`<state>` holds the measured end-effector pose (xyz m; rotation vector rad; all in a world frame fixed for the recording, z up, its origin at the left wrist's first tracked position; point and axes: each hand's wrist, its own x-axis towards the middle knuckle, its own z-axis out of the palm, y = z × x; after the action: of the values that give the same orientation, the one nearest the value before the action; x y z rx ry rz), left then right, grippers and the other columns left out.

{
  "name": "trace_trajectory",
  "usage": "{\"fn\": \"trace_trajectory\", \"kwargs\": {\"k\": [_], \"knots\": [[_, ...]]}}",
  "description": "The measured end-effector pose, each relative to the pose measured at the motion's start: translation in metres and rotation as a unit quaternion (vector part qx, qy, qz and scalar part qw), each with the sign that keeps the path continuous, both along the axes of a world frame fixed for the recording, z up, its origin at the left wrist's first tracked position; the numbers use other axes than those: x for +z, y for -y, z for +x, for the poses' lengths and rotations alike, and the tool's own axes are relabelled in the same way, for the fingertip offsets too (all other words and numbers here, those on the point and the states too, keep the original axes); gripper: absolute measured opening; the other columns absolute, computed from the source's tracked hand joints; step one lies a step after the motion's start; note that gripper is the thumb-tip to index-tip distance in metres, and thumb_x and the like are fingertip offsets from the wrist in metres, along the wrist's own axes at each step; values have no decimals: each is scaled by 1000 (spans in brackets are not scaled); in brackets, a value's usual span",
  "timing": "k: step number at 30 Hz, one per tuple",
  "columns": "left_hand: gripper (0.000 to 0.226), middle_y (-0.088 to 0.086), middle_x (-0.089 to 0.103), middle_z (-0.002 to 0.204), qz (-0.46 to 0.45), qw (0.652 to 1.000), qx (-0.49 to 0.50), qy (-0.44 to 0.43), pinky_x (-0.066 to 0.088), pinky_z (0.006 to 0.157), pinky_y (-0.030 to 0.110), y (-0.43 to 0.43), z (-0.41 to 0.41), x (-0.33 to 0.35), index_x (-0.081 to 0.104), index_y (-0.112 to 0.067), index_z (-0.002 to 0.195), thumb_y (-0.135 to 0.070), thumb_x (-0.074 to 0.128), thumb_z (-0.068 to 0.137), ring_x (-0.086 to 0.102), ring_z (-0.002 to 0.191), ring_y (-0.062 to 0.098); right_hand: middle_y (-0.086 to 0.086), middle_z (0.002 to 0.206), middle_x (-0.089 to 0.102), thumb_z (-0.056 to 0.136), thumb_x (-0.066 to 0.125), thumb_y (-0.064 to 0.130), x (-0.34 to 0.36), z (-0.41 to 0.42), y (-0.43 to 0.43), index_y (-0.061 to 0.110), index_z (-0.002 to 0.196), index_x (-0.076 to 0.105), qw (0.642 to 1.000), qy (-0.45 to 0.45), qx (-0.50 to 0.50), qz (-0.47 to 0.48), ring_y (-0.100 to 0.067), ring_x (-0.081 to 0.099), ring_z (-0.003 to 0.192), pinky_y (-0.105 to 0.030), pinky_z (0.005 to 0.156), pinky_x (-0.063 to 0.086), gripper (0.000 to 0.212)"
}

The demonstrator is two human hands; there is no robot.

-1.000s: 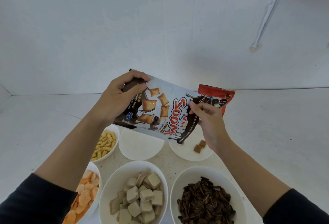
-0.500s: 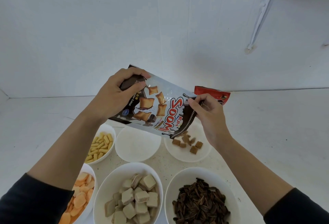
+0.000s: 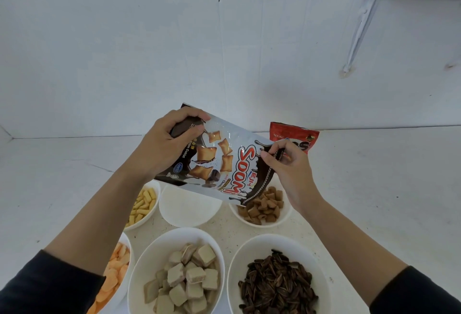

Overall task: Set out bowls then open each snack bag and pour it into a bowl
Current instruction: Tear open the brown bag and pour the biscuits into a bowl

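Head camera, past full near bowls (image 3: 152,251): left hand (image 3: 159,149) fingers wrap the raised end of the tilted snack bag (image 3: 224,161), right hand (image 3: 294,176) pinches its mouth above the far bowl (image 3: 284,217), where few pieces have become a heap; pour looks nearly done.

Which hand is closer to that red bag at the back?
The right hand, just in front of the red bag. The left hand grips the cereal bag farther left.

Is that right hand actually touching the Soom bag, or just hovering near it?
Touching. The head view shows the right hand pinching the tilted Soom bag at its lower, open end.
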<state>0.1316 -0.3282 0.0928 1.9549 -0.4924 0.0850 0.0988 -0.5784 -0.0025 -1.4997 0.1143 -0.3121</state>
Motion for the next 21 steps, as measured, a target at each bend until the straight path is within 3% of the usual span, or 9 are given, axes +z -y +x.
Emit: {"fn": "trace_trajectory", "kwargs": {"k": [7,11,15,21], "knots": [[19,-12,70,120,12,997,-16,80,54,100,51,4,-1,43,70,-29,112,-17,61,101,65,115,15,-7,110,72,89,74,13,33,2,0,14,86,59,998,41,-6,52,-25,70,108,-45,84,61,16],[19,-15,70,120,45,992,-32,117,57,96,46,6,2,58,70,-25,116,-17,63,101,66,114,12,-8,108,72,89,75,14,35,3,0,11,86,58,997,47,-17,67,-25,71,105,-46,84,61,17],[18,-17,70,116,64,992,-43,102,60,89,35,13,5,48,69,-26,116,-21,65,99,67,109,8,-6,108,73,89,74,15,19,0,0,13,82,58,998,6,-29,56,-26,70,106,-51,87,60,18],[15,-19,70,111,71,994,-57,53,60,86,29,20,7,25,70,-30,111,-23,67,97,67,105,4,-6,107,72,92,70,13,-4,-7,-5,14,81,56,995,-64,-28,75,-29,70,104,-53,91,58,18]]}}
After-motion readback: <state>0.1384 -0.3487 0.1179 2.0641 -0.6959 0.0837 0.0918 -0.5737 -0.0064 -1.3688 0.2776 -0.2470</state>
